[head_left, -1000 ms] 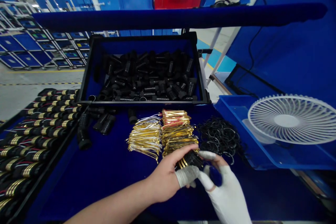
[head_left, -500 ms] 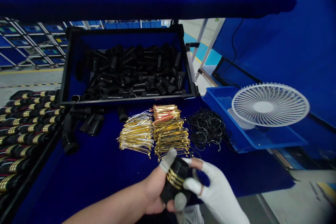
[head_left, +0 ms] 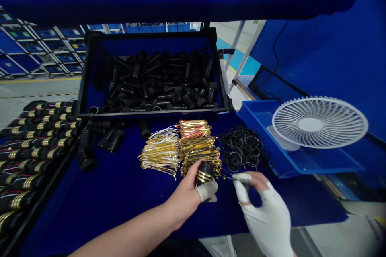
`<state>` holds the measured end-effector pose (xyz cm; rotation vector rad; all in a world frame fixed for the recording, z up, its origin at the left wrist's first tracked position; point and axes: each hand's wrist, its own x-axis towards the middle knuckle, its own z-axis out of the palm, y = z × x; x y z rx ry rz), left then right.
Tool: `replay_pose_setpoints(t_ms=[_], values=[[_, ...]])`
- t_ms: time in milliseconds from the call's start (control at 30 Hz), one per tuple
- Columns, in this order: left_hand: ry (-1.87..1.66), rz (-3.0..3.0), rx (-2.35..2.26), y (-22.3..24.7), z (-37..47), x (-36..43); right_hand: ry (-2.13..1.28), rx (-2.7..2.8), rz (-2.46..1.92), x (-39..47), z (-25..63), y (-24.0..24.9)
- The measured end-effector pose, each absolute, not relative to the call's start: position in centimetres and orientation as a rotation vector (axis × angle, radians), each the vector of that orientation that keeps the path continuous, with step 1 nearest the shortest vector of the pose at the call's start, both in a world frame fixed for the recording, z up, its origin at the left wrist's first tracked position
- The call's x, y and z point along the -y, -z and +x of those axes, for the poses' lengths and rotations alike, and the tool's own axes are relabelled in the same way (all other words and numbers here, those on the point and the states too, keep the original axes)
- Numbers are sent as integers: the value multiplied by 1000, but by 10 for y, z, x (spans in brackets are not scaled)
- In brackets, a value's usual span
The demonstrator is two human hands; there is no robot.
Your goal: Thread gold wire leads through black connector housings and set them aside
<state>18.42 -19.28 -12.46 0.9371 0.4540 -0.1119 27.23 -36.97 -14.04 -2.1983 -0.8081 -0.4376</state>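
My left hand (head_left: pixel 193 194), with tape on the thumb, is wrapped around a black cylindrical part (head_left: pixel 205 170) that carries gold bands. My right hand (head_left: pixel 262 204), in a white fingerless-tipped glove, pinches a thin dark wire (head_left: pixel 226 177) just right of that part. Whether the wire is joined to the part cannot be made out. Beyond my hands lie bundles of gold strips, one with white wires (head_left: pixel 159 150) and another with red and dark wires (head_left: pixel 197 144). To their right is a heap of black rings (head_left: pixel 243 146).
A black-rimmed bin (head_left: pixel 150 115) full of black tubes stands at the back. Rows of gold-banded black parts (head_left: pixel 30 164) lie at left. Loose black tubes (head_left: pixel 86 152) rest near the bin. A white fan (head_left: pixel 319 122) stands over a blue tray (head_left: pixel 328 164). A shelf (head_left: pixel 181 8) crosses above.
My left hand has turned the black part and raised it towards the gold strips. My right hand has drawn away to the right, with a thin wire now showing at its fingertips.
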Motion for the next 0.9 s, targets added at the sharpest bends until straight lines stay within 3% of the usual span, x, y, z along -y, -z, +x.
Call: replay_pose_setpoints(t_ms=[333,667,900], values=[[62,1079,-289,115,179,196,452,1134,-2090,366,255,145],[130,1389,-114,99,166,187,-235,569,-1932,349,246,131],[526,711,-346,119,173,195,-324,665,-1919,350,250,125]])
